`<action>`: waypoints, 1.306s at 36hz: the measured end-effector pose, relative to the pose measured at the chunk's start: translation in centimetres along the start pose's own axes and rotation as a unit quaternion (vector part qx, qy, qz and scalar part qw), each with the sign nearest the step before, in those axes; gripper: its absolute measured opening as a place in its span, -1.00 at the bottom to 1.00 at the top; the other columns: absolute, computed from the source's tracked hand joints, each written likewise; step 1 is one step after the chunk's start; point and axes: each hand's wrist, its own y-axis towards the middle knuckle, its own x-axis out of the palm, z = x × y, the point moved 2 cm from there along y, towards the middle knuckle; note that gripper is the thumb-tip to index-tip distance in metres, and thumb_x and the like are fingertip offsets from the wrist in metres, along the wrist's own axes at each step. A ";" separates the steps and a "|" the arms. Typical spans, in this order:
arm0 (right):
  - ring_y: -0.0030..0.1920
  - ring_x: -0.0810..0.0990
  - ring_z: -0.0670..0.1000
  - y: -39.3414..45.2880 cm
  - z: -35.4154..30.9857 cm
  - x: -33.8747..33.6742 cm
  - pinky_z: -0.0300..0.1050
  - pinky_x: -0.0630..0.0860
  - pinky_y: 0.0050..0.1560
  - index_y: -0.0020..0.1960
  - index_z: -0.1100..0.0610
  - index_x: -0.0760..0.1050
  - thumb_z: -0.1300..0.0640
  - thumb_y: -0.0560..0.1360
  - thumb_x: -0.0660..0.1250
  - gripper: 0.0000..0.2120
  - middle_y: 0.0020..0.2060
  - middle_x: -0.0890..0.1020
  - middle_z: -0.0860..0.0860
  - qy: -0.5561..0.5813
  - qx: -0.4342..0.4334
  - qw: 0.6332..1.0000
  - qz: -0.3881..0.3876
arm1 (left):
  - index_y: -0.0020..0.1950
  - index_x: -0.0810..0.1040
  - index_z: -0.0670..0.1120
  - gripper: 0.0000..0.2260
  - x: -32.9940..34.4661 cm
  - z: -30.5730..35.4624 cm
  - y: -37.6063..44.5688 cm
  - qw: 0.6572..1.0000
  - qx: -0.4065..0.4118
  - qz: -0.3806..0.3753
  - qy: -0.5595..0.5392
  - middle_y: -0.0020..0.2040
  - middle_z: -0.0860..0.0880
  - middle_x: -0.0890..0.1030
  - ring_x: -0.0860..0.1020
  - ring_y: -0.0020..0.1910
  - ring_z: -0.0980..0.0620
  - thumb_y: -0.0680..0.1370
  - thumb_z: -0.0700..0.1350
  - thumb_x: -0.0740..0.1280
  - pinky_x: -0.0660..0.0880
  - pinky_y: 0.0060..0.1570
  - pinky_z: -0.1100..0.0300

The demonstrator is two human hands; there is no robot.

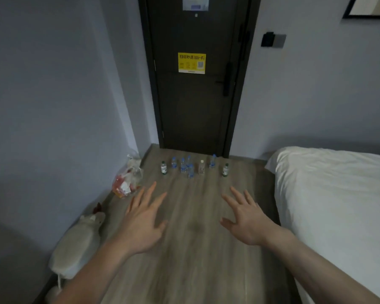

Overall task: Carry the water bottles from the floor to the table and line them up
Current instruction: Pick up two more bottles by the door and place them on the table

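Several small water bottles stand upright on the wooden floor [195, 216] in front of the dark door. A green-labelled bottle [163, 168] is at the left end and another [225, 170] at the right end. Blue-labelled bottles [183, 165] cluster between them, with a white-capped bottle [201, 166] beside them. My left hand [144, 220] and my right hand [246, 218] are stretched forward over the floor, fingers spread, holding nothing, well short of the bottles. No table is in view.
A closed dark door [195, 95] with a yellow Wi-Fi sticker stands behind the bottles. A white bed [333, 205] fills the right side. Against the left wall lie a plastic bag [126, 183] of items and a pale plush toy [75, 244].
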 end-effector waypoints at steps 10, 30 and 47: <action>0.60 -0.27 0.19 13.7 4.4 -5.1 0.21 -0.06 0.59 0.64 -0.13 -0.09 -0.25 0.61 0.17 -0.27 0.63 -0.19 -0.06 0.000 -0.031 0.999 -0.024 | 0.62 -0.05 0.23 -0.31 1.1 -0.8 13.1 0.999 -0.046 -0.014 0.009 0.63 0.08 -0.23 -0.19 0.61 -0.04 0.58 0.19 0.24 -0.08 0.57 -0.09; 0.60 -0.28 0.11 37.8 19.5 -14.3 0.14 -0.09 0.60 0.63 -0.21 -0.11 -0.30 0.59 0.18 -0.27 0.63 -0.17 -0.09 0.030 0.068 0.997 0.010 | 0.63 -0.03 0.17 -0.32 1.9 4.3 49.1 0.996 0.033 -0.073 -0.049 0.62 0.12 -0.25 -0.26 0.59 0.02 0.61 0.13 0.27 -0.22 0.48 0.05; 0.60 -0.28 0.16 63.8 29.8 -19.5 0.20 -0.05 0.60 0.65 -0.10 -0.10 -0.23 0.61 0.18 -0.27 0.64 -0.19 -0.02 -0.009 -0.003 0.995 -0.102 | 0.63 -0.13 0.14 -0.29 7.2 1.4 69.1 0.989 -0.100 -0.104 -0.002 0.63 0.02 -0.23 -0.17 0.61 -0.06 0.59 0.11 0.21 -0.04 0.56 -0.04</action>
